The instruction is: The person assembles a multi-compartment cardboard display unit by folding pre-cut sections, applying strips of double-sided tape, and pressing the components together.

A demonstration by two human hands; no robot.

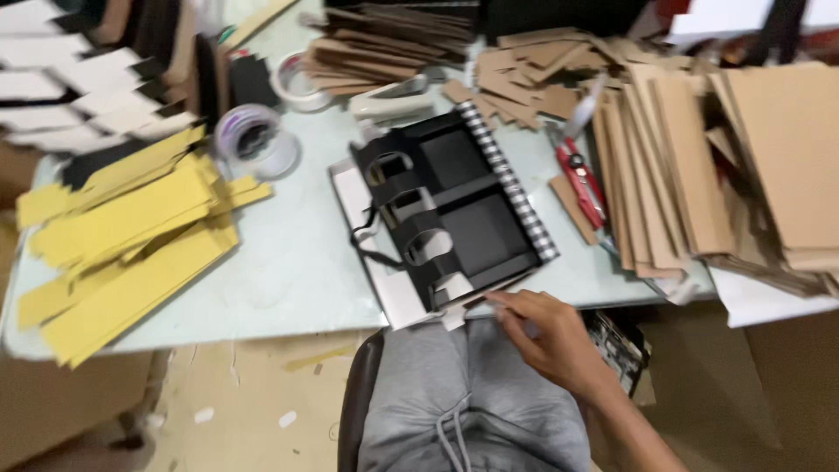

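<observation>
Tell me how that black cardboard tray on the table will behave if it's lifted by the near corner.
The black cardboard tray looks like thin board with open compartments, so it is probably light and may flex or twist. Its near end overhangs the table edge by the right hand, so it could tip. The loose black strap may dangle.

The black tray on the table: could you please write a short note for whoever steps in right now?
Right hand: at the near table edge, fingertips on the near corner of the black tray; whether it grips is unclear. Left hand: out of view.
Things: the tray lies flat mid-table, its white flaps spread at the near side and a checked strip along its far side. Yellow strips lie left, tape rolls behind them, brown card pieces right, a red cutter beside those.
Done: black dividers stand inside the tray.
Left: the near white flaps are still unfolded.
</observation>
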